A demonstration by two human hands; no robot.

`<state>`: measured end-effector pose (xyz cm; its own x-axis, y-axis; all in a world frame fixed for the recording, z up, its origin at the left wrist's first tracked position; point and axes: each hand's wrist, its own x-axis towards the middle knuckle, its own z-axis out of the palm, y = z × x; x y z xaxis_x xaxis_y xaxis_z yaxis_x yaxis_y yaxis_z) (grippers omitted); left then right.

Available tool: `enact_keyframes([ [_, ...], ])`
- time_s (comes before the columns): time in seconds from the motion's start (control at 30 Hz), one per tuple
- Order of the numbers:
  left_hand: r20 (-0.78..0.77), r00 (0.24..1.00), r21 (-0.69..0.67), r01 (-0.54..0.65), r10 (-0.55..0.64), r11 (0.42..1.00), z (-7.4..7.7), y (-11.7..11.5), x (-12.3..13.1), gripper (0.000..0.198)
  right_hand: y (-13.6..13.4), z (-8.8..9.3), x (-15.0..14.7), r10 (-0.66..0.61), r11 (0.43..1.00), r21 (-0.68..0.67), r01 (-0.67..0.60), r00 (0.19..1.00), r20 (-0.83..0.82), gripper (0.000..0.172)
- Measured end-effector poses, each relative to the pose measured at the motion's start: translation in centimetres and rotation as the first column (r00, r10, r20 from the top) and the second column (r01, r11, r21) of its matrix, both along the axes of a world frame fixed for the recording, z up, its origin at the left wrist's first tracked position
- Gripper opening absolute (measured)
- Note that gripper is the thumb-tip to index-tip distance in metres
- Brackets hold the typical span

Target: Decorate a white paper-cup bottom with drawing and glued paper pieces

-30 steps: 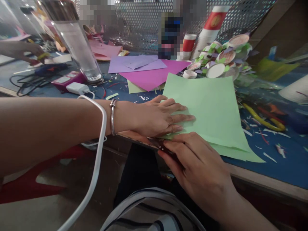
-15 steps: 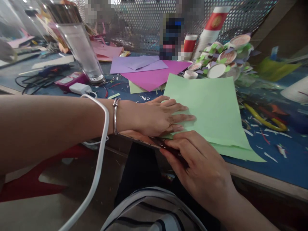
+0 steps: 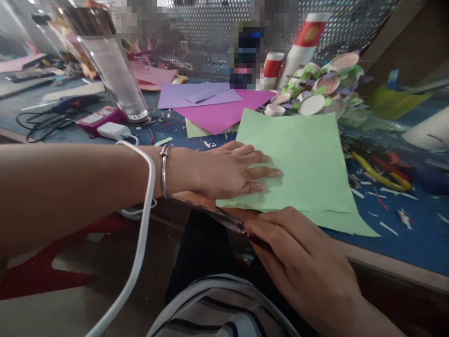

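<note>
My left hand [image 3: 229, 169] lies flat with fingers stretched out on the left part of a light green paper sheet [image 3: 301, 159], which rests on the blue table [image 3: 414, 234]. A metal bangle circles that wrist. Just below the sheet's near edge, my right hand [image 3: 301, 255] is closed around a dark, thin tool [image 3: 242, 228] at the table's front edge; I cannot make out what the tool is. A second green sheet sticks out beneath the first at the lower right.
Magenta paper [image 3: 224, 112] and purple paper [image 3: 196, 93] lie behind the green sheet. A tall clear glass [image 3: 115, 70] stands at the left, by a white charger with cable [image 3: 112, 131]. A decorated cluster of paper cups [image 3: 319, 86] and yellow-handled scissors [image 3: 382, 171] lie at the right.
My right hand with the dark tool has slid down and right, off the green sheet's near edge. The left hand stays flat. Another person's hand at far left has left view.
</note>
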<state>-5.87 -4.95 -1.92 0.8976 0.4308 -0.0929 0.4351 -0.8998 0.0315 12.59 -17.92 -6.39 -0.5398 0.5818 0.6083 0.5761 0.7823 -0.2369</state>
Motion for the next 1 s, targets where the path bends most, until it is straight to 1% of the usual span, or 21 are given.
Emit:
enact_keyframes([
  [0.07, 0.032, 0.999, 0.021, -0.031, 0.031, 0.999, -0.7, -0.2, -0.2, 0.054, 0.0, 0.4, 1.7, -0.036, 0.999, 0.012, 0.035, 0.999, 0.011, 0.023],
  [0.13, 0.066, 0.996, 0.057, -0.056, 0.053, 0.997, -1.4, -0.5, -0.3, 0.053, 0.2, 1.0, 3.4, -0.117, 0.992, 0.043, 0.116, 0.992, 0.041, 0.019],
  [0.23, 0.165, 0.986, 0.138, -0.048, 0.025, 0.989, -1.9, -0.7, -0.4, 0.051, 1.2, 1.7, 5.6, -0.317, 0.946, 0.092, 0.310, 0.945, 0.075, 0.014],
  [0.3, 0.185, 0.983, 0.164, -0.036, 0.005, 0.986, -1.8, -0.9, -0.3, 0.049, 1.9, 1.8, 6.6, -0.385, 0.921, 0.105, 0.376, 0.919, 0.082, 0.010],
  [0.37, 0.166, 0.986, 0.160, -0.033, 0.006, 0.987, -1.1, -1.2, 0.2, 0.044, 2.5, 1.7, 7.2, -0.395, 0.917, 0.089, 0.389, 0.915, 0.079, 0.008],
  [0.43, 0.153, 0.987, 0.126, -0.064, 0.044, 0.990, -0.2, -1.7, 0.9, 0.037, 2.8, 1.5, 7.5, -0.388, 0.921, 0.052, 0.385, 0.919, 0.071, 0.008],
  [0.5, 0.169, 0.981, 0.052, -0.110, 0.100, 0.993, 0.5, -2.2, 1.9, 0.038, 3.1, 1.6, 7.7, -0.373, 0.928, 0.011, 0.373, 0.926, 0.062, 0.007],
  [0.53, 0.186, 0.977, 0.011, -0.113, 0.109, 0.994, 0.8, -2.4, 2.5, 0.038, 3.2, 1.8, 7.8, -0.361, 0.932, -0.010, 0.362, 0.931, 0.058, 0.007],
  [0.6, 0.210, 0.971, -0.074, -0.101, 0.114, 0.992, 1.0, -2.6, 3.5, 0.032, 3.5, 2.2, 8.0, -0.341, 0.938, -0.040, 0.343, 0.939, 0.055, 0.007],
  [0.63, 0.193, 0.974, -0.114, -0.102, 0.123, 0.988, 1.1, -2.6, 4.0, 0.026, 3.7, 2.4, 8.2, -0.335, 0.940, -0.044, 0.337, 0.941, 0.058, 0.008],
  [0.73, 0.123, 0.985, -0.220, -0.094, 0.123, 0.971, 1.4, -2.0, 5.0, 0.015, 4.7, 3.3, 9.0, -0.335, 0.942, -0.009, 0.337, 0.939, 0.075, 0.009],
  [0.8, 0.107, 0.988, -0.282, -0.082, 0.116, 0.956, 1.9, -1.6, 5.3, 0.013, 5.7, 3.9, 9.9, -0.349, 0.937, 0.030, 0.348, 0.932, 0.098, 0.009],
  [0.87, 0.096, 0.986, -0.327, -0.100, 0.138, 0.940, 2.4, -1.3, 5.4, 0.012, 6.9, 4.4, 10.8, -0.362, 0.932, 0.072, 0.355, 0.923, 0.130, 0.011],
  [0.93, 0.082, 0.983, -0.339, -0.127, 0.163, 0.932, 2.6, -1.3, 5.5, 0.022, 8.1, 4.6, 11.7, -0.353, 0.934, 0.112, 0.338, 0.920, 0.170, 0.014],
  [1.0, 0.094, 0.987, -0.293, -0.100, 0.132, 0.951, 2.3, -1.6, 5.6, 0.026, 9.3, 4.7, 12.2, -0.322, 0.945, 0.135, 0.297, 0.918, 0.231, 0.017],
])
